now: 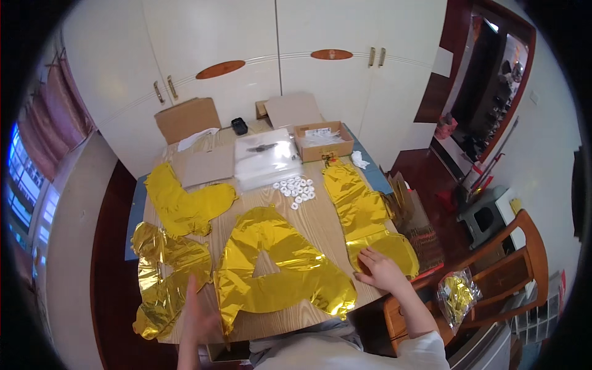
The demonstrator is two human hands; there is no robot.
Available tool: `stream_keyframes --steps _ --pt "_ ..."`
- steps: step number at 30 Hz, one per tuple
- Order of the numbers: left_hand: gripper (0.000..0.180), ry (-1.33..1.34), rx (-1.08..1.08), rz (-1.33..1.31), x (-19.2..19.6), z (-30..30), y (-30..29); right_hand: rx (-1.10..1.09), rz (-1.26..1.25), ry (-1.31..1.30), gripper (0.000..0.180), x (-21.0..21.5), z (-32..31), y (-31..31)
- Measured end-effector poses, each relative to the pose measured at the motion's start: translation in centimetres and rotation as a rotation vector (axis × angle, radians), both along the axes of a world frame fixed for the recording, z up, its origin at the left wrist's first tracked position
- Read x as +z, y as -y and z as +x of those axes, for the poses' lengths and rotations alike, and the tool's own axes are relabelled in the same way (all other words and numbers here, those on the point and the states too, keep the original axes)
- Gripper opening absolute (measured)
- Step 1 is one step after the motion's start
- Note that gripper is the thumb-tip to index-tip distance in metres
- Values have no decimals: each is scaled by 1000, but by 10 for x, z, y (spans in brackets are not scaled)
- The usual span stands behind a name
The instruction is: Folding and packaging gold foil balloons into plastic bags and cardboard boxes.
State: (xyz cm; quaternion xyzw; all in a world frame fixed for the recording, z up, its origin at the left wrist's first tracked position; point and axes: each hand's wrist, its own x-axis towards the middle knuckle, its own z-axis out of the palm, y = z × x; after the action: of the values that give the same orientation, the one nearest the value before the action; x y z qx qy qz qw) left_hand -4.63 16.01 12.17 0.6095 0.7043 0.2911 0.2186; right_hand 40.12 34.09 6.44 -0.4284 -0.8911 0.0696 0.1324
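Note:
Flat, uninflated gold foil balloons lie on the wood-grain table. The middle balloon (274, 293) is broad and roughly triangular, with a triangular hole. My right hand (379, 271) lies palm down with fingers apart on the lower part of the long right balloon (357, 206). My left hand (198, 314), slightly blurred, is raised edge-on between the middle balloon and the crinkled lower left balloon (151, 253). Its thumb stands away from the fingers, and I see nothing in it. Farther back on the left lies a bent, matte-looking balloon (185, 203).
Behind the balloons are several small white rings (296, 190), a stack of clear plastic bags (265, 166), an open cardboard box (324, 145) and cardboard sheets (206, 165). A wooden chair (530, 259) stands at right, with a clear bag of gold foil (457, 293) on it.

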Motion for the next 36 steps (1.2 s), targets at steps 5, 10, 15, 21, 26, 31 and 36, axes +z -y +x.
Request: stream_keyframes --steps 5,10,15,21,26,31,36 --pt "83 -400 -35 -65 -43 26 44 -161 48 -27 49 -4 -23 5" --pt "60 -600 -13 206 -88 17 46 -199 85 41 42 -9 -32 5" --pt "47 -884 -113 108 -54 26 41 -183 147 92 43 -20 -32 4" --pt "62 -699 -263 -101 -15 44 26 -168 107 232 21 -20 -39 2" --pt "71 -567 -432 84 -46 56 -37 -201 -44 131 19 -2 -32 -8" --pt "68 -625 -625 159 -71 93 -103 -330 -86 -106 15 0 -22 -17" --pt "68 -660 -567 145 -74 97 -123 -416 -162 -225 14 4 -20 -17"
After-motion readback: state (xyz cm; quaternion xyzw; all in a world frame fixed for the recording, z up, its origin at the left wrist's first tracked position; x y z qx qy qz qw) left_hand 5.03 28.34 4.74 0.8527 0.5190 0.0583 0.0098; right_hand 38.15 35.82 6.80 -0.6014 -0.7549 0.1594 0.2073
